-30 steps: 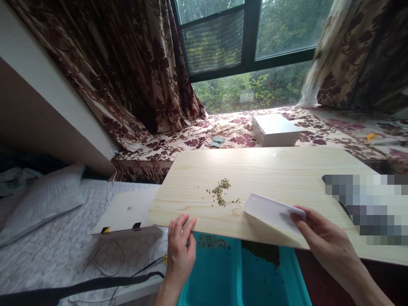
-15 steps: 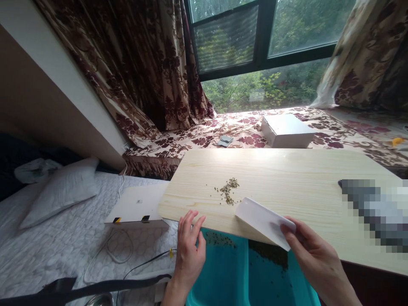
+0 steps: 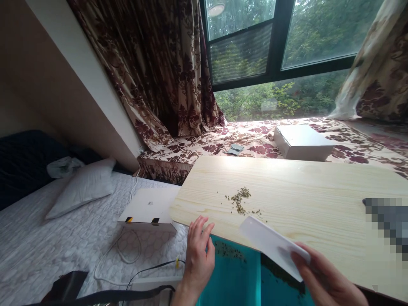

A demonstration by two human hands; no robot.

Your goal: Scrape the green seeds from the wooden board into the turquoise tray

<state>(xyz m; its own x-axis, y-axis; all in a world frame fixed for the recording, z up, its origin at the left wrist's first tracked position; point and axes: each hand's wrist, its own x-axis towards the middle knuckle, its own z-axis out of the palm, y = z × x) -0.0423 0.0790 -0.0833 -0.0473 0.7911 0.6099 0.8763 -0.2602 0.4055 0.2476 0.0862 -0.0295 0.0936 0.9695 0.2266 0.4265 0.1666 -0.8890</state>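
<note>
My right hand [image 3: 328, 276] grips the right end of a white flat rectangular piece [image 3: 270, 244], thumb on top. The piece slants across the near edge of a pale wood-grain tabletop [image 3: 318, 191], partly above a teal divided bin [image 3: 236, 276]. Small greenish-brown grains or beans [image 3: 240, 199] lie scattered on the tabletop, just beyond the piece's left end. My left hand [image 3: 200, 253] is at the table's near left edge, fingers extended and holding nothing. More grains [image 3: 231, 250] lie inside the bin, in both compartments; the tabletop hides part of it.
A white box [image 3: 302, 142] and a small grey-green cloth-like item [image 3: 236, 148] rest on the floral window seat. To the left, a bed [image 3: 89, 225] holds a pillow [image 3: 84, 187], a white case [image 3: 149, 206] and cables. A dark, pixelated object [image 3: 387, 221] is at the right.
The white piece has moved left and toward the near table edge, with my right hand holding it. My left hand stays by the edge. The view has shifted, so the scene sits further right.
</note>
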